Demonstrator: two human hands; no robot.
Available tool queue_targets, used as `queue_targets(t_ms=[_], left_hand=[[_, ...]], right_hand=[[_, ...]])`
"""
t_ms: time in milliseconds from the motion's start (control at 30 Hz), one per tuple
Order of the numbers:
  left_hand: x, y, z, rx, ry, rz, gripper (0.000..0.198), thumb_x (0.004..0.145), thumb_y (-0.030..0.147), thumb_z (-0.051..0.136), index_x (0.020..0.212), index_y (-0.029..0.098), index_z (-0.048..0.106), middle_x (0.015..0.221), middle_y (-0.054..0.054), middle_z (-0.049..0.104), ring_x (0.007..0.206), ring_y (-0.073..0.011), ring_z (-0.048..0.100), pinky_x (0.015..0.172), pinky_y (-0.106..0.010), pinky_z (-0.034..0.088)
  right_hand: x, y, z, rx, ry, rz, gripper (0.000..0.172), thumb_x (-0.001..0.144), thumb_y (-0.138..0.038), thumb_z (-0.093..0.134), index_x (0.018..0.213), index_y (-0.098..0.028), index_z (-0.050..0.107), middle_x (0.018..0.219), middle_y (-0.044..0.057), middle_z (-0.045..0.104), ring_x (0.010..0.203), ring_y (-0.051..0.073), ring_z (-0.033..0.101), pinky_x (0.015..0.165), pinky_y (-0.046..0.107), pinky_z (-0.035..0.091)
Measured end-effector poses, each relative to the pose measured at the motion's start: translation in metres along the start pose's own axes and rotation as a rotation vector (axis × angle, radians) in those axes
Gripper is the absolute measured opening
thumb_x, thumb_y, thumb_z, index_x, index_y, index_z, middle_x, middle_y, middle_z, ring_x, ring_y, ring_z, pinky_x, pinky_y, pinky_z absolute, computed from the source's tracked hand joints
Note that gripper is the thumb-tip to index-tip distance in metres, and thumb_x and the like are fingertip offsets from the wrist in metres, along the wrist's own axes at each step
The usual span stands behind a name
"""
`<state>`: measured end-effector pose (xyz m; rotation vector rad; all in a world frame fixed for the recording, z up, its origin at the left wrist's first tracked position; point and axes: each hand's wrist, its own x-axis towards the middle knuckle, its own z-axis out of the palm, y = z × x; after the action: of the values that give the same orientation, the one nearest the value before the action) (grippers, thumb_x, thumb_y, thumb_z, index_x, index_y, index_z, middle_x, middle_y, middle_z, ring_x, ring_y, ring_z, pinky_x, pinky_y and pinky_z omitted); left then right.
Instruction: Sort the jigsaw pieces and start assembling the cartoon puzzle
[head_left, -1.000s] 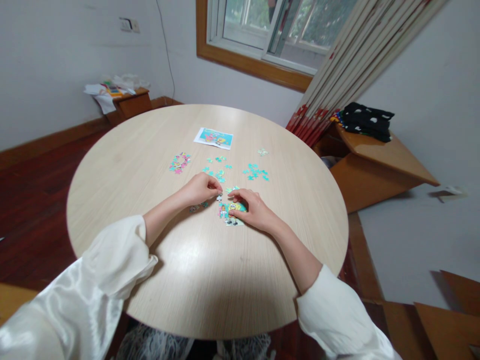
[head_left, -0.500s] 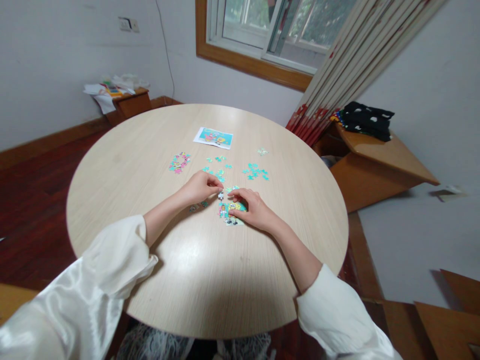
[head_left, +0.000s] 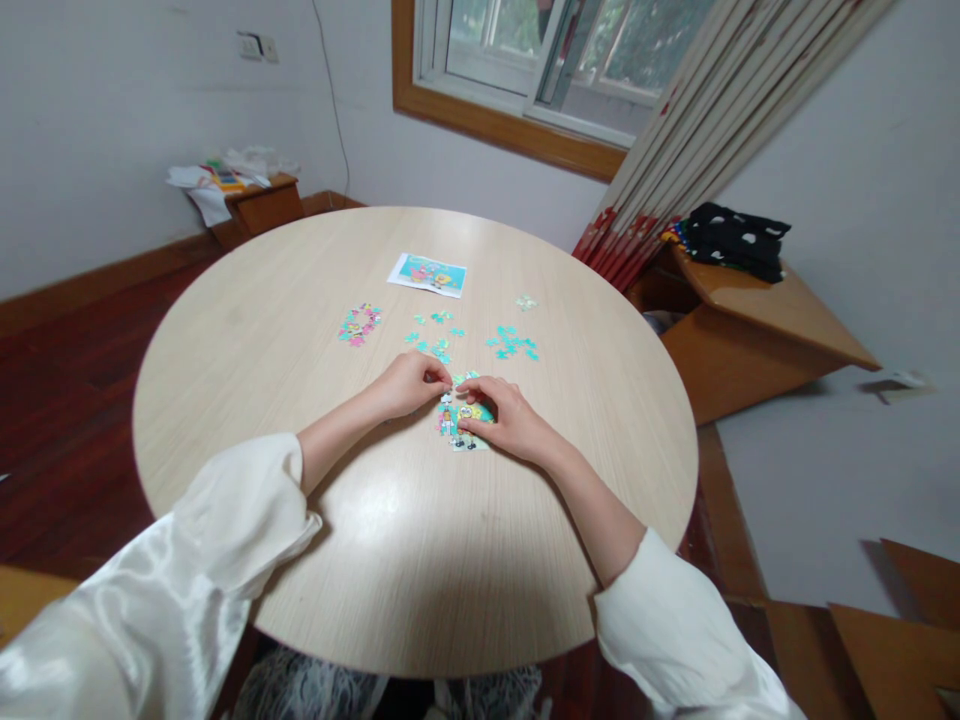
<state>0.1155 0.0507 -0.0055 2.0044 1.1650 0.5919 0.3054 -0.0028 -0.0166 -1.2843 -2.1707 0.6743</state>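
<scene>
My left hand (head_left: 411,385) pinches a small puzzle piece (head_left: 447,398) between thumb and fingertips, at the upper left of a partly joined jigsaw puzzle (head_left: 448,425). The joined part shows cartoon figures in yellow, pink and turquoise. Over its right side lies my right hand (head_left: 510,418), open, with thumb and forefinger apart and the thumb touching the puzzle. That hand hides part of the picture. Just beyond the fingertips are a few greenish pieces (head_left: 469,377); whether they join the rest I cannot tell.
Loose turquoise pieces (head_left: 512,343) lie beyond my right hand, mixed ones (head_left: 439,352) beyond my left. Pink pieces (head_left: 360,326) form a cluster further left, pale ones (head_left: 526,302) at the right. A printed picture sheet (head_left: 427,276) lies toward the back of the round table (head_left: 360,590).
My left hand has moved slightly right and down with the puzzle piece, closer to the joined part and my right fingers. My right hand has stayed almost still.
</scene>
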Motion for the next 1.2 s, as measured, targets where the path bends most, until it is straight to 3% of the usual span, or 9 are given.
queue_targets(t_ms=[833, 1067, 1200], left_hand=[[0.000, -0.001, 0.000, 0.065, -0.002, 0.052, 0.016, 0.075, 0.011, 0.057, 0.071, 0.015, 0.072, 0.064, -0.002, 0.067, 0.065, -0.0139, 0.058, 0.067, -0.025, 0.042], [0.003, -0.013, -0.020, -0.047, 0.041, -0.032, 0.015, 0.074, 0.019, 0.058, 0.074, 0.012, 0.071, 0.070, -0.006, 0.070, 0.063, -0.0137, 0.058, 0.062, -0.025, 0.043], [0.004, -0.025, -0.036, -0.057, -0.046, -0.059, 0.012, 0.072, 0.021, 0.060, 0.071, 0.014, 0.070, 0.069, -0.006, 0.070, 0.063, -0.0136, 0.059, 0.061, -0.024, 0.042]], right_hand=[[0.000, -0.002, 0.000, -0.004, -0.004, 0.003, 0.034, 0.075, -0.018, 0.071, 0.106, -0.022, 0.058, 0.095, 0.003, 0.063, 0.095, 0.020, 0.059, 0.090, 0.038, 0.038], [-0.001, 0.001, -0.001, -0.007, 0.002, -0.013, 0.034, 0.075, -0.018, 0.072, 0.106, -0.022, 0.058, 0.095, 0.004, 0.063, 0.093, 0.019, 0.059, 0.089, 0.037, 0.039], [-0.002, 0.002, -0.001, -0.005, 0.008, -0.019, 0.033, 0.075, -0.019, 0.071, 0.105, -0.022, 0.058, 0.097, 0.004, 0.064, 0.092, 0.019, 0.059, 0.089, 0.038, 0.039]])
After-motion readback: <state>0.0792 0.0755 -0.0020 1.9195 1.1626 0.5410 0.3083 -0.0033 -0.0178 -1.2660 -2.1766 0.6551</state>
